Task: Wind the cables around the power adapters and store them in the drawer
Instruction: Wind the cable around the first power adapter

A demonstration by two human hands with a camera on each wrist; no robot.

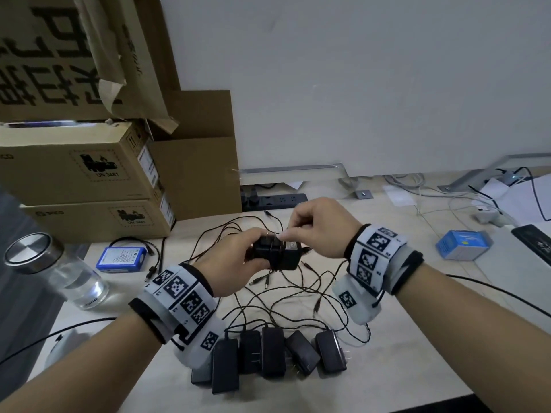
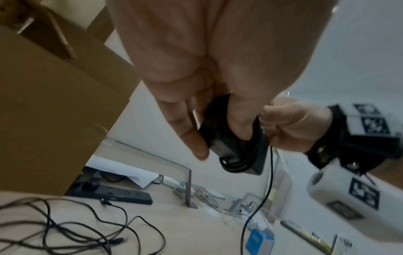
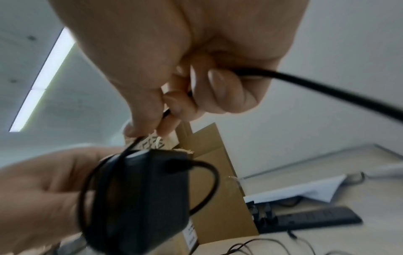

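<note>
Above the middle of the table, my left hand (image 1: 238, 257) grips a black power adapter (image 1: 281, 256) with loops of its cable round it. In the left wrist view that adapter (image 2: 237, 146) sits between thumb and fingers. My right hand (image 1: 310, 231) pinches the thin black cable (image 3: 130, 146) just above the adapter (image 3: 139, 198). A row of several more black adapters (image 1: 271, 356) lies at the table's near edge, their tangled cables (image 1: 286, 296) spread behind them. No drawer is in view.
Stacked cardboard boxes (image 1: 86, 174) fill the back left. A glass jar with a metal lid (image 1: 56, 269) stands at the left edge, a blue battery pack (image 1: 122, 259) beside it. A black power strip (image 1: 274, 201) lies at the back, a blue box (image 1: 462, 244) to the right.
</note>
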